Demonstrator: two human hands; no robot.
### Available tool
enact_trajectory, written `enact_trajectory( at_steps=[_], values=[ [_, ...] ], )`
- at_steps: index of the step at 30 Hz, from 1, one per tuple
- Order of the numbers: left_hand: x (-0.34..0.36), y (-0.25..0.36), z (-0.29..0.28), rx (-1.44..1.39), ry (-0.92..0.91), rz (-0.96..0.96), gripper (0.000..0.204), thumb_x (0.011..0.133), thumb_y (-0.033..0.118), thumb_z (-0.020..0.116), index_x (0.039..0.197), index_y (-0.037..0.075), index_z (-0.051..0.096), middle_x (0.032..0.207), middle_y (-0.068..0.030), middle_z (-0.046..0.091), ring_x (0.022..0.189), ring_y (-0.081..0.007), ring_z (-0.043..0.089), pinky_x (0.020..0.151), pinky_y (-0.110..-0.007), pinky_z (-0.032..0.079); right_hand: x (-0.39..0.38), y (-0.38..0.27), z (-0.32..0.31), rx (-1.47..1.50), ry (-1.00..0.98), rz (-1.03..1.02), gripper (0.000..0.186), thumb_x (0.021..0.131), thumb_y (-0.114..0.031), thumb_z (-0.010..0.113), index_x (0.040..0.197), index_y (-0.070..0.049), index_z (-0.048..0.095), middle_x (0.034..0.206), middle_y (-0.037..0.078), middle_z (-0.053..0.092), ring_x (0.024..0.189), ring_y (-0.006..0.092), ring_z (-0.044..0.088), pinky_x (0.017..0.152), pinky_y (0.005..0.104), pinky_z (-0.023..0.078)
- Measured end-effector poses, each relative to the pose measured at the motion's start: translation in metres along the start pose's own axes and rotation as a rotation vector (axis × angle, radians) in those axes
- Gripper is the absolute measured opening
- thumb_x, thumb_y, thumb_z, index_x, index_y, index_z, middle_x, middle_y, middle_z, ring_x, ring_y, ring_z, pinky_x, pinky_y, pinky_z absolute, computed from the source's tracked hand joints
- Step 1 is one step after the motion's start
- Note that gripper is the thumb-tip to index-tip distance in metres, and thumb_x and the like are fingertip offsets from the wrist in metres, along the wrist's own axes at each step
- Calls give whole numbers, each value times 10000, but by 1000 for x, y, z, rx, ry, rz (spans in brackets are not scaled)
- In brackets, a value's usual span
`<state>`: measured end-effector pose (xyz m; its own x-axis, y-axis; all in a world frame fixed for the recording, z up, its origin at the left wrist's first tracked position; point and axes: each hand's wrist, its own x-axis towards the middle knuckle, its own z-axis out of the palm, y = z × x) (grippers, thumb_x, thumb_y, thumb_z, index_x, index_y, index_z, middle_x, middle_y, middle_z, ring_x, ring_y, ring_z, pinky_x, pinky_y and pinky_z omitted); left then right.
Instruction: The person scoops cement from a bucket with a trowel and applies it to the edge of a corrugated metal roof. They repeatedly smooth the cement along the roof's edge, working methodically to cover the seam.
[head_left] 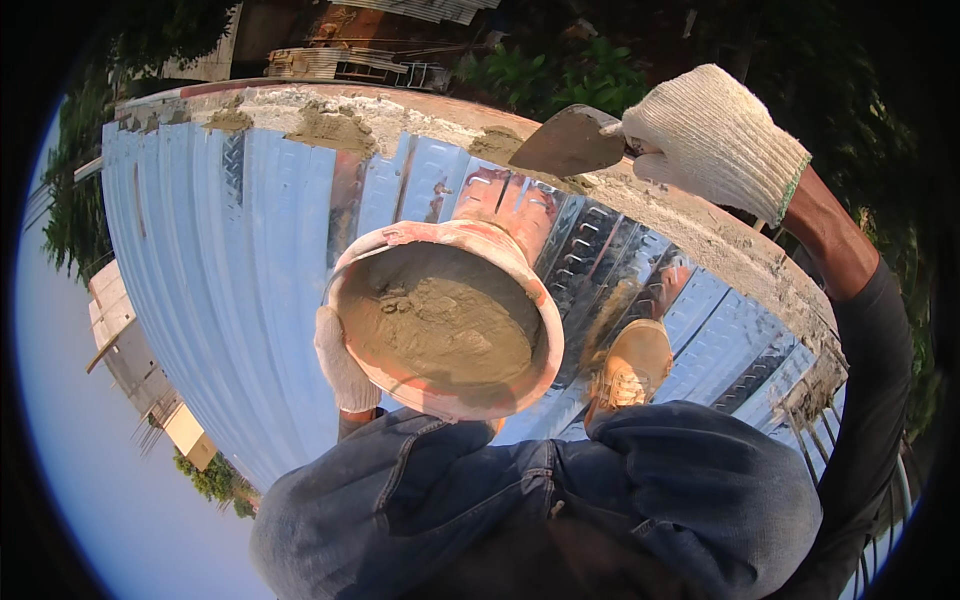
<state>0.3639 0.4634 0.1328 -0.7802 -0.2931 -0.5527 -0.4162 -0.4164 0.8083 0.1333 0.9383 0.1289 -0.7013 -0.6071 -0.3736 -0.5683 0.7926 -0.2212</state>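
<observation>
My right hand [708, 138], in a white knit glove, is closed round the handle of a trowel [570, 141]. The trowel's dull blade lies over the rough top edge of a wall [720, 222], next to dabs of wet mortar [335, 128]. My left hand [343, 362], gloved too, grips the left rim of a round, mortar-smeared pan [552, 345]. Grey-brown mortar [450, 315] fills much of the pan, lumpy at its upper left. The pan is in front of my knees; the left fingers are partly hidden by it.
Ribbed, shiny metal sheeting [230, 270] spreads under me, up to the wall edge. My tan boot [632, 365] stands on it at the right. Bare steel rods [815, 440] stick out at the lower right. Beyond the wall lie green plants [590, 80] and corrugated sheets at a lower level.
</observation>
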Motion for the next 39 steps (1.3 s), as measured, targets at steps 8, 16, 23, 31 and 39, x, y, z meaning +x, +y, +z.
enact_trajectory(
  at_steps=[8,16,23,31,39],
  values=[
    [-8,7,-19,77,76,46,625,1237,462,540,1631,-20,599,1568,-145,691,1402,-279,687,1195,-475,583,28,-35,6,125,50,-119,327,1024,-335,826,1220,-83,897,962,186,859,882,328,868,838,458,726],
    [-4,5,2,26,11,10,638,1233,469,545,1630,-27,598,1577,-151,683,1414,-289,680,1212,-482,571,22,-18,-54,43,-122,114,294,1024,-299,800,1183,-74,901,908,170,850,800,303,857,785,419,717],
    [-7,8,-7,24,18,48,622,1244,445,518,1628,-38,597,1586,-154,675,1420,-291,673,1221,-485,562,38,-49,14,87,-107,-58,297,1025,-298,775,1178,-76,898,952,180,858,858,339,867,793,435,723],
    [-8,10,-8,10,23,36,580,1252,412,510,1591,-45,623,1567,-152,685,1392,-269,683,1191,-465,586,28,-5,-24,76,35,122,296,1006,-331,839,1160,-82,888,918,150,841,825,324,847,770,441,707],
    [-3,2,-12,45,30,36,597,1249,419,511,1612,-46,609,1562,-153,690,1374,-274,696,1187,-475,590,15,-15,13,101,-67,57,276,1004,-327,822,1089,-68,868,903,159,822,811,318,831,767,452,696]
  ],
)
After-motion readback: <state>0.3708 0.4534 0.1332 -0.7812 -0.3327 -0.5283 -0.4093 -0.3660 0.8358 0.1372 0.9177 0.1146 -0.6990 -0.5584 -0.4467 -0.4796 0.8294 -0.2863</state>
